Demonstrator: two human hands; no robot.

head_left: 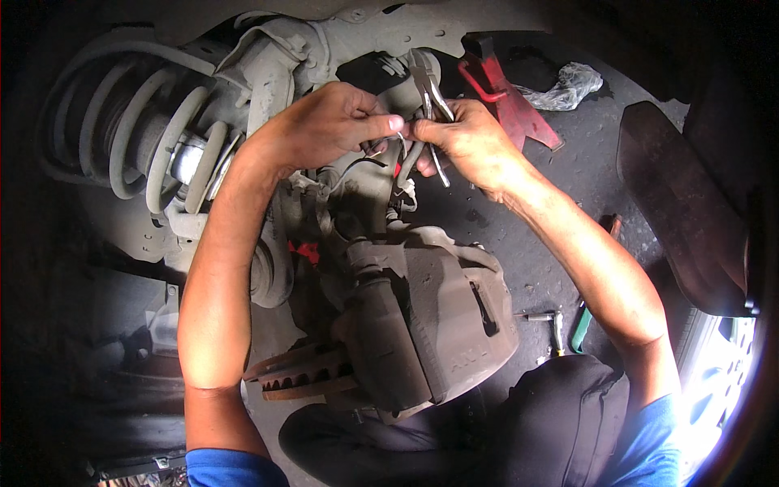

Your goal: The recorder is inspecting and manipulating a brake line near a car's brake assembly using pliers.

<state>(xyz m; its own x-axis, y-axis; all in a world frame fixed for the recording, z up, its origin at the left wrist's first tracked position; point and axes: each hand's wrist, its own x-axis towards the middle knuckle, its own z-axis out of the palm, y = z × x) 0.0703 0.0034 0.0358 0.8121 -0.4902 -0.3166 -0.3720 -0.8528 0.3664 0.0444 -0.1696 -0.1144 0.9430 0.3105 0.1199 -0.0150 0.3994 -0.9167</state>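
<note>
My left hand (337,130) is closed at the upper middle, thumb and fingers pinching a thin wire (401,144); its curled fingers are partly hidden. Right beside it, fingertips almost touching, my right hand (471,146) grips a pair of metal pliers (424,77). The jaws point up and away, while the handles run down through the fingers. A thin dark cable (357,166) with a pale end curves below my left hand. Under both hands sits a large grey-brown brake caliper (458,316), with the rusty edge of a brake disc (308,375) at its lower left.
A coil spring (166,138) and suspension arm stand at the left. Behind my right hand are a red jack stand (511,109) and crumpled clear plastic (572,85). On the dark floor lie a metal ratchet-like tool (557,329) and a green-handled tool (581,329). A wheel (706,365) is far right.
</note>
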